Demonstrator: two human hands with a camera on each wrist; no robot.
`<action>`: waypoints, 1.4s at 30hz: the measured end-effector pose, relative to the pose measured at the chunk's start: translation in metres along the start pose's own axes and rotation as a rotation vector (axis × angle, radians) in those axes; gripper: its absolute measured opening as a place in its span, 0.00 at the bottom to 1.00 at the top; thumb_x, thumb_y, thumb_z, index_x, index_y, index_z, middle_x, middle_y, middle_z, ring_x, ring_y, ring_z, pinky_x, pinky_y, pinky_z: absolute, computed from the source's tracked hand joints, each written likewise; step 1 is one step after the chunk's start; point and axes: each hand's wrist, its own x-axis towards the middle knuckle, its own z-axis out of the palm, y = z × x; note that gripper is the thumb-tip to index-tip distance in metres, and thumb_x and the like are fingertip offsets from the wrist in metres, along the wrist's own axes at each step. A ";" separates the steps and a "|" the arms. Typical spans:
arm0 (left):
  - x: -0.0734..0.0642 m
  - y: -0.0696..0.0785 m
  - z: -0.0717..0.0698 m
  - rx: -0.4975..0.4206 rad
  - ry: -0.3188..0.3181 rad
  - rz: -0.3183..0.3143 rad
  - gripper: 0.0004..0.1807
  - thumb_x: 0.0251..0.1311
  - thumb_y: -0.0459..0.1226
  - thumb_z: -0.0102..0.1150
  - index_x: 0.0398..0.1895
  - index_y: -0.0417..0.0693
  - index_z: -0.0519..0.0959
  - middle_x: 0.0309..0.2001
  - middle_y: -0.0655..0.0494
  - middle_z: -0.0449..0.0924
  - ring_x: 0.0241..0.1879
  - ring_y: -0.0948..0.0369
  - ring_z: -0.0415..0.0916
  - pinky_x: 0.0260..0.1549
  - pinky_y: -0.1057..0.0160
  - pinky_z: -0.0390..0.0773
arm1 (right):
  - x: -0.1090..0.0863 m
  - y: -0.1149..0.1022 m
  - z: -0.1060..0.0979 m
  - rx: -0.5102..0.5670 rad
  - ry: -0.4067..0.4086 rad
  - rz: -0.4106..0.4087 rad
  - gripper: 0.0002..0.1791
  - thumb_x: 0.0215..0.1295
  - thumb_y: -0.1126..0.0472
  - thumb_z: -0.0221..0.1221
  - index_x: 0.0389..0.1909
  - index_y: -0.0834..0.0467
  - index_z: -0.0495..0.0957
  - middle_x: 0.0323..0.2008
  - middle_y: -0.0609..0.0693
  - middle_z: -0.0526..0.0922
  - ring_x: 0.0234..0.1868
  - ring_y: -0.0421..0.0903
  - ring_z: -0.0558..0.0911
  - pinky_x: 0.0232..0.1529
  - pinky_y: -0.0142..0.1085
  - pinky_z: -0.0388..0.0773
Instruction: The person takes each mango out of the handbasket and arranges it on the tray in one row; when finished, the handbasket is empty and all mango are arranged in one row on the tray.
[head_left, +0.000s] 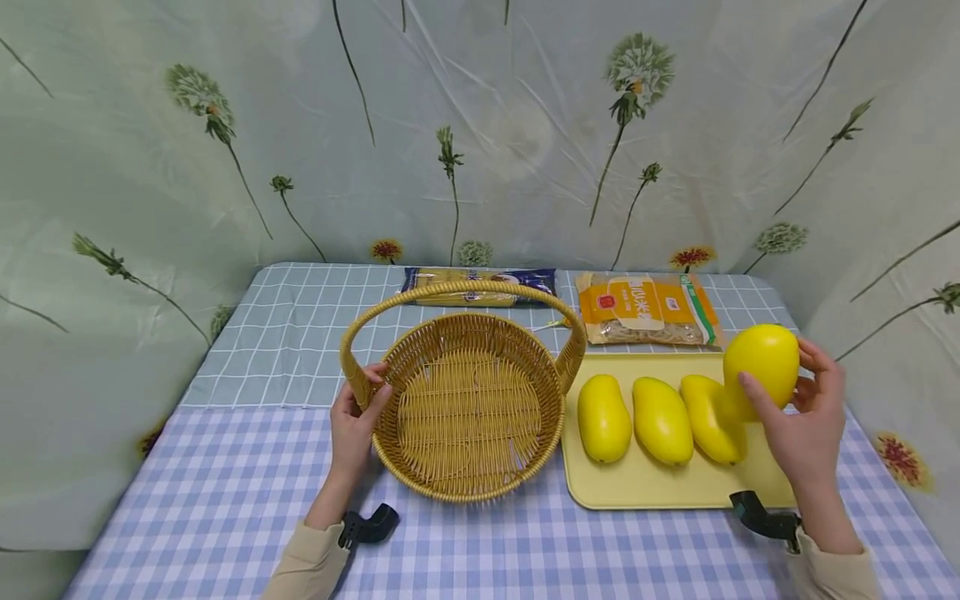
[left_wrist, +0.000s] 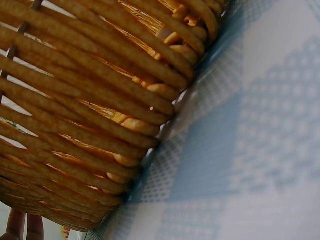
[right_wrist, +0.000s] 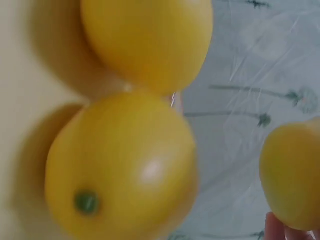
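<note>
A round wicker basket with a tall arched handle stands on the cloth in the head view. My left hand grips the basket at the left foot of its handle; in the left wrist view the woven side fills much of the picture. Off to the right, my right hand holds a yellow mango above a pale yellow tray. Three more mangoes lie side by side on it: a left one, a middle one and a right one, partly overlapped by the held mango.
Behind the basket lies a blue-and-yellow packet, partly crossed by the handle. An orange bag sits just beyond the tray's back edge. Checked cloth covers the table, and a dandelion-print curtain hangs behind.
</note>
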 end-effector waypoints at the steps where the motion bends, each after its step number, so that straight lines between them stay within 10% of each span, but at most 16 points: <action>1: 0.000 0.000 0.000 0.000 0.000 0.002 0.07 0.60 0.21 0.54 0.39 0.24 0.67 0.50 0.45 0.77 0.56 0.56 0.70 0.53 0.66 0.67 | 0.002 0.004 -0.002 -0.010 0.005 0.016 0.38 0.54 0.70 0.65 0.67 0.52 0.62 0.51 0.34 0.66 0.38 0.35 0.69 0.39 0.26 0.64; 16: 0.000 0.001 0.001 -0.007 0.007 -0.006 0.06 0.60 0.20 0.53 0.38 0.27 0.69 0.51 0.43 0.76 0.56 0.56 0.70 0.53 0.66 0.67 | 0.012 0.043 -0.015 -0.206 -0.045 0.225 0.35 0.60 0.55 0.63 0.68 0.47 0.62 0.53 0.45 0.63 0.44 0.32 0.59 0.41 0.29 0.56; 42: 0.001 0.000 0.001 -0.003 0.007 -0.006 0.07 0.60 0.21 0.54 0.38 0.25 0.68 0.51 0.42 0.75 0.57 0.56 0.69 0.54 0.65 0.67 | 0.019 0.059 -0.027 -0.366 -0.404 0.265 0.41 0.65 0.47 0.57 0.69 0.69 0.55 0.56 0.74 0.63 0.49 0.69 0.64 0.37 0.47 0.63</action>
